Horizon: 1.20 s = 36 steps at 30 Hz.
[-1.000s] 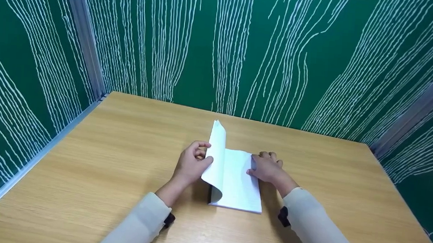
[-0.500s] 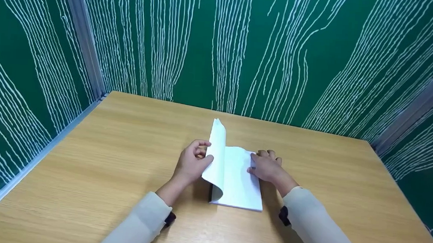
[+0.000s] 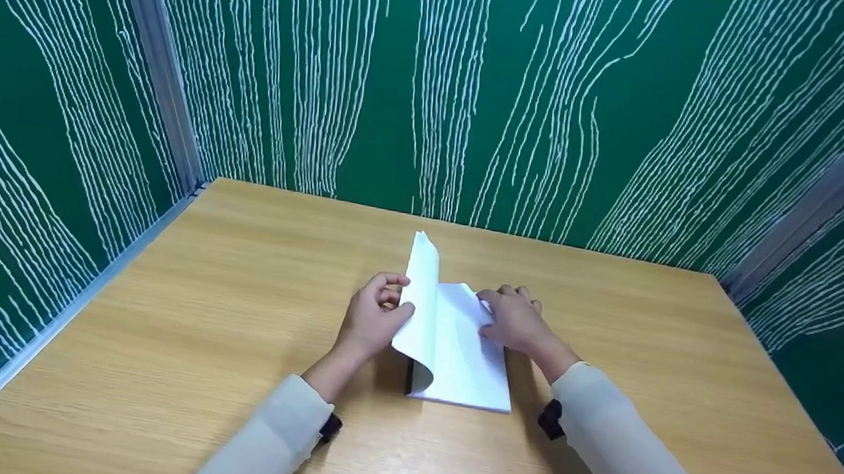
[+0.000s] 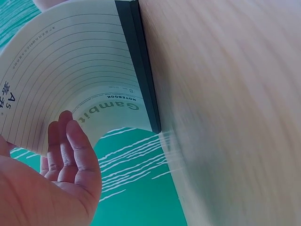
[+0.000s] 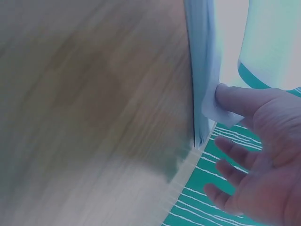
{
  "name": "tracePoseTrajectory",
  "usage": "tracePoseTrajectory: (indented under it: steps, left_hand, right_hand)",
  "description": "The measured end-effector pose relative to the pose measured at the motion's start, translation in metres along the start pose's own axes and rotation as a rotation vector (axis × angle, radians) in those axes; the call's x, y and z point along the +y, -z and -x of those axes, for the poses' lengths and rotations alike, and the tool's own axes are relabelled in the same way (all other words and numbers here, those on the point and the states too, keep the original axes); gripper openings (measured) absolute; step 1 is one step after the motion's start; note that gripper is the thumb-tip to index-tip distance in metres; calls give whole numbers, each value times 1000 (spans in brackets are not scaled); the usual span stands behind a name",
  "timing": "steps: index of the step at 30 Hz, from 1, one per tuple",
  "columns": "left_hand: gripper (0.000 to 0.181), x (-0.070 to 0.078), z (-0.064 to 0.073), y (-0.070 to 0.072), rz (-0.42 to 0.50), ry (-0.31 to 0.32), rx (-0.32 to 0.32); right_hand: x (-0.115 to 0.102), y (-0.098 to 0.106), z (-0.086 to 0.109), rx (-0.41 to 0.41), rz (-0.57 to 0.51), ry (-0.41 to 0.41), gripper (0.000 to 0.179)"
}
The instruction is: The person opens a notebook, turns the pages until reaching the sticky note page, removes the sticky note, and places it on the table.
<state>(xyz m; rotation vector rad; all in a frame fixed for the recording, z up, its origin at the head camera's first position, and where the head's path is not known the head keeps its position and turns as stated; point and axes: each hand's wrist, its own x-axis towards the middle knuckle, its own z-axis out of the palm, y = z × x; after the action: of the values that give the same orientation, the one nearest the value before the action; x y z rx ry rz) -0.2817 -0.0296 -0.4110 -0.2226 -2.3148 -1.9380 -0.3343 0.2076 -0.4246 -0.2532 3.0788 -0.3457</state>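
Observation:
A notebook (image 3: 469,372) lies on the table in the head view, its front part curled up to the left. Lined print and the word "Gambit" show on the raised cover (image 4: 94,61) in the left wrist view, beside a black spine (image 4: 139,66). My left hand (image 3: 373,315) holds the outer edge of this raised part between thumb and index finger; the other fingers are loosely bent. At the notebook's far right corner, my right hand (image 3: 519,322) pinches a page corner (image 5: 226,117), bent up from the stack. The right index fingertip is hidden behind the paper in the right wrist view.
The wooden table (image 3: 244,270) spreads around the notebook on all sides. Green panels (image 3: 385,117) with white wavy lines stand behind it and at both sides. A dark band or device (image 3: 550,419) sits under the right sleeve cuff.
My right fingers have shifted slightly inward at the far right corner, and the page there now lifts a little. The left hand keeps its hold on the raised part, nearly still.

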Motion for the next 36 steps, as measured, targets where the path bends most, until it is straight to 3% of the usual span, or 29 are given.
tracePoseTrajectory:
  steps: [4, 11, 21, 29, 36]
  left_hand:
    - [31, 0, 1, 0, -1, -8, 10]
    - [32, 35, 18, 9, 10, -16, -42]
    - [33, 36, 19, 8, 2, -2, -25]
    - [33, 36, 19, 8, 3, -10, -21]
    - [33, 23, 10, 7, 28, 4, -30]
  right_hand:
    - [1, 1, 0, -28, -162, -73, 56]
    - [9, 5, -1, 39, -331, -124, 52]
    - [12, 9, 1, 166, -426, -108, 52]
    - [10, 12, 2, 210, -405, -85, 31]
    - [6, 14, 4, 231, -423, -32, 26]
